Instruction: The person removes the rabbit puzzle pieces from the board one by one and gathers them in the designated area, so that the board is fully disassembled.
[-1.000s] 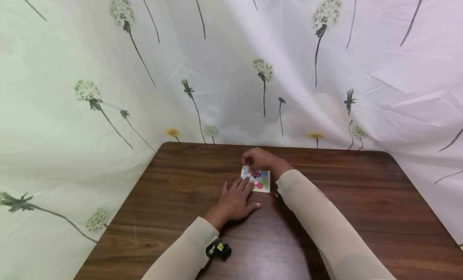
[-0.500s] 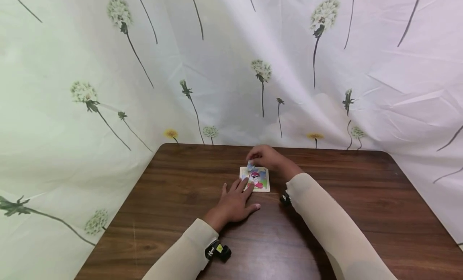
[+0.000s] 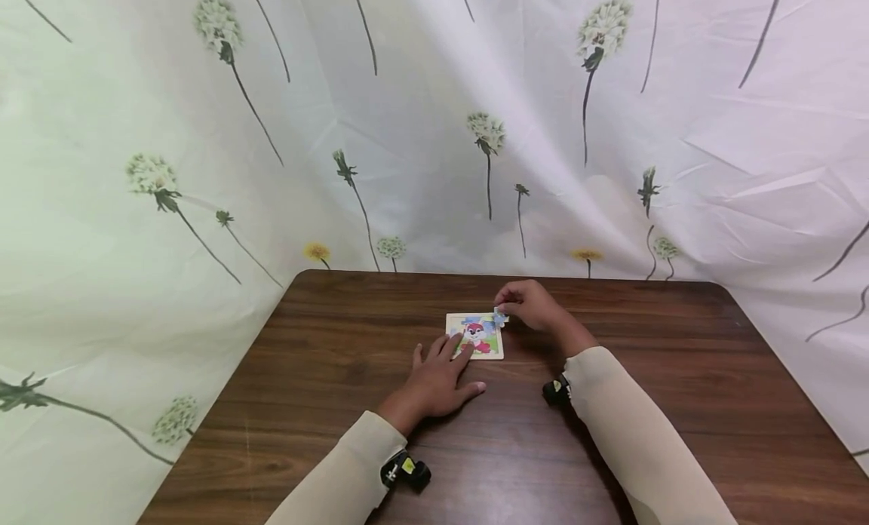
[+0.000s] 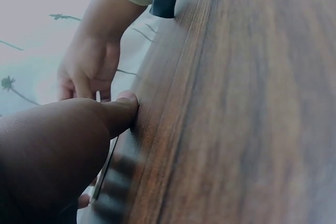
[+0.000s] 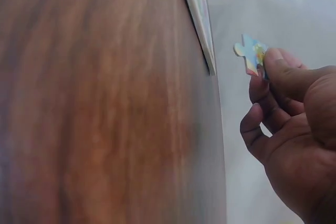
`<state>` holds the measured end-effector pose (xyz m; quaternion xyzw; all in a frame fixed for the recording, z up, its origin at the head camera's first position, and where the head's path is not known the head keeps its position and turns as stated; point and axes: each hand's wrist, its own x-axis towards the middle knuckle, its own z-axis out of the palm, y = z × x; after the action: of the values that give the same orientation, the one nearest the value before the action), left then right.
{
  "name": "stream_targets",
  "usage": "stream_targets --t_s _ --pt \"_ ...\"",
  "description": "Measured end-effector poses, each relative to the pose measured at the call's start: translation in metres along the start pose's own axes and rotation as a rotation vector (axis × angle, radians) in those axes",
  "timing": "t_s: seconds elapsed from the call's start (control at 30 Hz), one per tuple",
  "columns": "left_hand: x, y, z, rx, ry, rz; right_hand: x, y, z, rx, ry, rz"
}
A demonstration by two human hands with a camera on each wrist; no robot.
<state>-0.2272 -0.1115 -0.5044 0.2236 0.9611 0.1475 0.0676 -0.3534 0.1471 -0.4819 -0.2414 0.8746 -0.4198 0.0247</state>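
Observation:
A small square jigsaw puzzle (image 3: 486, 353) with a pink and white cartoon animal lies on the wooden table. My left hand (image 3: 434, 382) rests with its fingers spread, the fingertips on the puzzle's lower left part. Thumb and fingers of my right hand (image 3: 536, 306) pinch a light blue puzzle piece (image 3: 501, 318) by the puzzle's upper right corner. In the right wrist view this puzzle piece (image 5: 249, 55) is raised off the table, apart from the puzzle's pale edge (image 5: 202, 24). The left wrist view shows the left thumb (image 4: 123, 109) near the table surface, with the right hand (image 4: 92, 69) beyond.
The brown wooden table (image 3: 326, 344) has rounded far corners. Behind it hangs a pale curtain (image 3: 421, 133) printed with dandelions, close to the table's far edge. Black wrist cameras (image 3: 410, 472) sit on both sleeves.
My right hand has lifted the puzzle piece out of the puzzle's upper left area and carried it rightward to the upper right corner. The left hand stays on the puzzle.

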Motion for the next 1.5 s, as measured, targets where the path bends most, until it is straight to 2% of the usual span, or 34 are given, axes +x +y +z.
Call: stream_targets --t_s 0.4,0.57,0.73,0.97,1.23,1.5 --pt "0.000 -0.001 0.001 -0.032 0.014 0.004 -0.015 0.025 -0.004 0.041 0.097 0.096" --pt "-0.001 -0.001 0.001 -0.033 0.017 0.008 -0.017 0.030 0.000 0.037 0.102 0.129" --pt "-0.001 -0.001 0.003 -0.030 0.027 0.011 -0.020 0.033 0.002 0.031 0.105 0.101" --pt "0.000 0.000 0.003 -0.029 0.017 0.003 -0.024 0.031 0.002 -0.078 0.064 0.103" --pt "0.000 -0.001 0.002 -0.032 0.020 0.006 -0.027 0.027 0.005 -0.068 0.044 0.120" --pt "0.000 -0.002 0.002 -0.034 0.014 0.005 -0.026 0.028 0.008 -0.075 0.058 0.134"
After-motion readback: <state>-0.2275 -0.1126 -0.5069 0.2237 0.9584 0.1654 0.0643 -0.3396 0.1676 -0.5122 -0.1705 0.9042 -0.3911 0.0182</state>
